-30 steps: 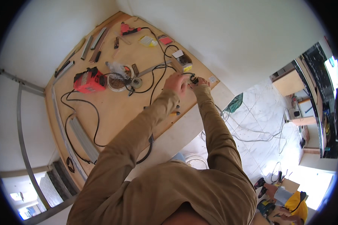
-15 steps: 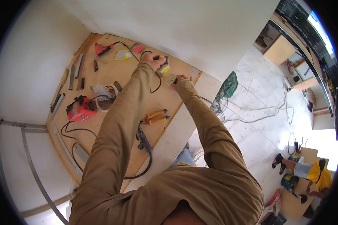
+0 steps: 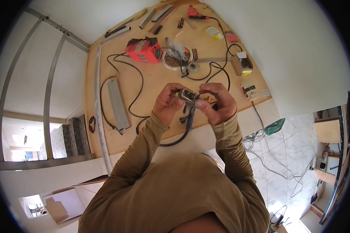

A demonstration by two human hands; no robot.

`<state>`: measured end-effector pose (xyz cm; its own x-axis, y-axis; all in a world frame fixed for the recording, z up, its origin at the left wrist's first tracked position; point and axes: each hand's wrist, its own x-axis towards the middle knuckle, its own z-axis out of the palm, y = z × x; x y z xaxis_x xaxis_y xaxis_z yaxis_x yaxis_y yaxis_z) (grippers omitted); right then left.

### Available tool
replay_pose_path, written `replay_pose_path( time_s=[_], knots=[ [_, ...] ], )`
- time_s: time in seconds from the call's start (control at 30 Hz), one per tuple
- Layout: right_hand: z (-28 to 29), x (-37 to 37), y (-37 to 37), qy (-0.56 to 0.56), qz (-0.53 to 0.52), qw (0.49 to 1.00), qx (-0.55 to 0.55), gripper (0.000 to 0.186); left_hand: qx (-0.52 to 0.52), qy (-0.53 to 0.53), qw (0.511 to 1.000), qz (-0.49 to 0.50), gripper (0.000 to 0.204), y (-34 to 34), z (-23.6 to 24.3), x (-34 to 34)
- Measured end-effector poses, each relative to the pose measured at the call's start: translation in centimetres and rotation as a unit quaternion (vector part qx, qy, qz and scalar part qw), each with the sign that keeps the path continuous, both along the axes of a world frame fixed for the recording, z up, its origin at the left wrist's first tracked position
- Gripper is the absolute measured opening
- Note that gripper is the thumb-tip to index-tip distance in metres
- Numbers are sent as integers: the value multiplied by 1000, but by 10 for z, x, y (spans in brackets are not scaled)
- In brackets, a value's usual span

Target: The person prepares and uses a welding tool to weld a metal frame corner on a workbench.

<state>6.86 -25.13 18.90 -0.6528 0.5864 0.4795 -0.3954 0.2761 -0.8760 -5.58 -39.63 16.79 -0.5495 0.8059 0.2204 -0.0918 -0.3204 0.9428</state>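
My left hand (image 3: 169, 104) grips a small dark rectangular piece (image 3: 187, 94) with pale edges. My right hand (image 3: 217, 103) also pinches at its right side, fingers curled. Beneath both hands lies a grey metal tool (image 3: 188, 118) with a thick black cable, partly hidden, and an orange-handled tool (image 3: 210, 99) shows behind the right fingers. A beige socket strip (image 3: 249, 90) sits at the board's right edge, below an open cardboard box (image 3: 242, 63). A red machine (image 3: 143, 50) with dark cables stands behind my hands, beside a round tub (image 3: 169, 58).
The plywood worktop (image 3: 128, 93) also holds a grey metal channel (image 3: 118, 104), metal offcuts and a red power tool (image 3: 192, 13). A metal frame (image 3: 48, 97) stands left. On the tiled floor (image 3: 284, 147) at right lie loose cables and green sheeting (image 3: 275, 126) beside cabinets.
My hands have moved from the cardboard box and socket strip toward me and now meet on the small dark piece. The camera view has turned, bringing more of the left frame into sight.
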Motion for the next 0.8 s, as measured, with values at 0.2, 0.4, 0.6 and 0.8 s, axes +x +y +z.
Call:
replay_pose_path(
  time_s=[0.2, 0.4, 0.6, 0.8],
  knots=[
    [-5, 8, -38, -9, 19, 998, 61, 16, 3, 10, 999, 32, 32, -34, -7, 18],
    [-10, 19, -51, -68, 4, 998, 13, 10, -51, -64, 997, 10, 34, -49, -8, 31],
    [1, 31, -45, -46, -20, 992, 114, 12, -59, 32, 995, 78, 34, -45, 3, 48],
    [-8, 38, -49, -52, 59, 997, -1, 16, -64, -24, 998, 14, 32, -52, 3, 47]
  ],
)
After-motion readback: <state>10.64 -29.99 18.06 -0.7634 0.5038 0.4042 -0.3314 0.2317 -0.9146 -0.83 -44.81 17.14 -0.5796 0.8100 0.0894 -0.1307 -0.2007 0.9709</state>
